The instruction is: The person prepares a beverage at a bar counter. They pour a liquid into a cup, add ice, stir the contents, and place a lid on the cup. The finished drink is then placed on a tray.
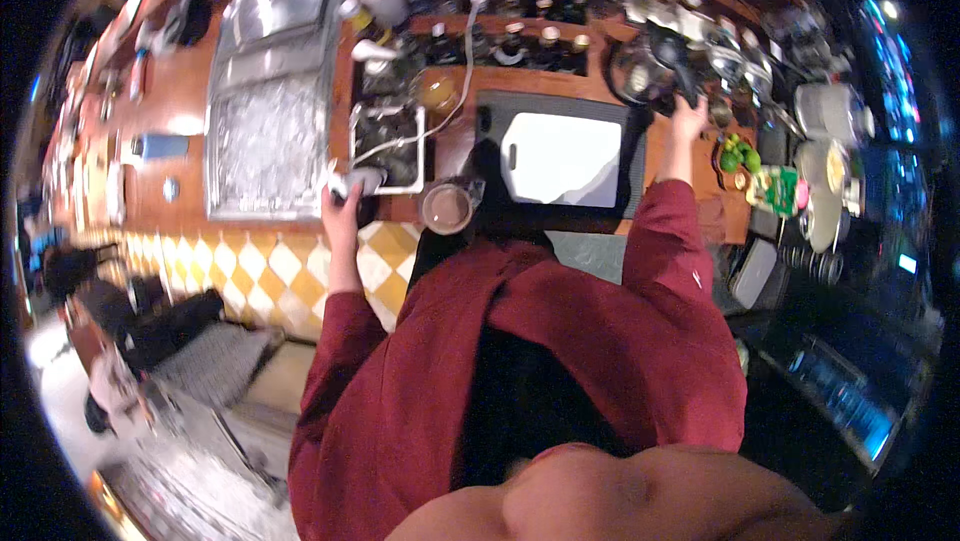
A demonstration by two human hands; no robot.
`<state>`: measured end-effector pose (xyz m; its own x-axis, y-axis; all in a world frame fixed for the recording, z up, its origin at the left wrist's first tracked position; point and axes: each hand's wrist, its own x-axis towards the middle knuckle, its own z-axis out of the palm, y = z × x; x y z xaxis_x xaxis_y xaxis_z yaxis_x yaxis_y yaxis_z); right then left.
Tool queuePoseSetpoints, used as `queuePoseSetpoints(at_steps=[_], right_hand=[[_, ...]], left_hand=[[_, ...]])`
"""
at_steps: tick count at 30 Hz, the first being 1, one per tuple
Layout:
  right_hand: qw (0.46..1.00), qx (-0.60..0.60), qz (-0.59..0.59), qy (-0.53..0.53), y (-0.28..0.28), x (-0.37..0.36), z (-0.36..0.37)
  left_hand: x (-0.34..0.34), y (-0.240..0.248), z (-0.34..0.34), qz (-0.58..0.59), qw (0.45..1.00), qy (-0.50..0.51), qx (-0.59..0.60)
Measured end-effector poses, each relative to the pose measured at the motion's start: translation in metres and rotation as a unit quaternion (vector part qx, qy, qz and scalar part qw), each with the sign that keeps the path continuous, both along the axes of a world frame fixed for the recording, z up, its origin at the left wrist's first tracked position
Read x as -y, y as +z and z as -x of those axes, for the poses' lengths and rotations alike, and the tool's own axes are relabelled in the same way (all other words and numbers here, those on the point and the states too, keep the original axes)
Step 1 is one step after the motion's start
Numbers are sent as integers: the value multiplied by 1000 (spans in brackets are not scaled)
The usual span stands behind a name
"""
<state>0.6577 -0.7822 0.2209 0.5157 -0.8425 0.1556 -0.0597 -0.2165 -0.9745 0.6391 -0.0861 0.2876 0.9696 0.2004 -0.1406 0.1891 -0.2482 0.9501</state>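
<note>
At the front right corner of the ice bin (268, 141), my left hand (343, 203) is closed around something shiny and pale that I cannot make out. A silvery cup-like piece (368, 179) is beside its fingers. Stretched out to the far right, my right hand (688, 119) grips a black handle (672, 53) that joins a round dark pot (636, 71). Between my arms a white cutting board (562, 161) lies on a black ribbed mat (630, 156). A glass of brown drink (447, 209) stands at the counter's front edge, left of the mat.
Several capped bottles (514, 45) stand in a rack at the back. A small bin (392, 146) and a glass of amber liquid (436, 91) are left of the mat. Limes (738, 153) sit in a bowl at right. A white cable (440, 121) crosses the counter.
</note>
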Motion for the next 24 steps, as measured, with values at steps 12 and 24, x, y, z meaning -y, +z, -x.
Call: queuePoseSetpoints(at_steps=[12,24], right_hand=[[969,-106,135,175,197,-122,46],[849,-231,318,352,232,-341,23]], left_hand=[[-10,-24,-4,-109,987,109,44],[-34,11,8,-166,985,13,49]])
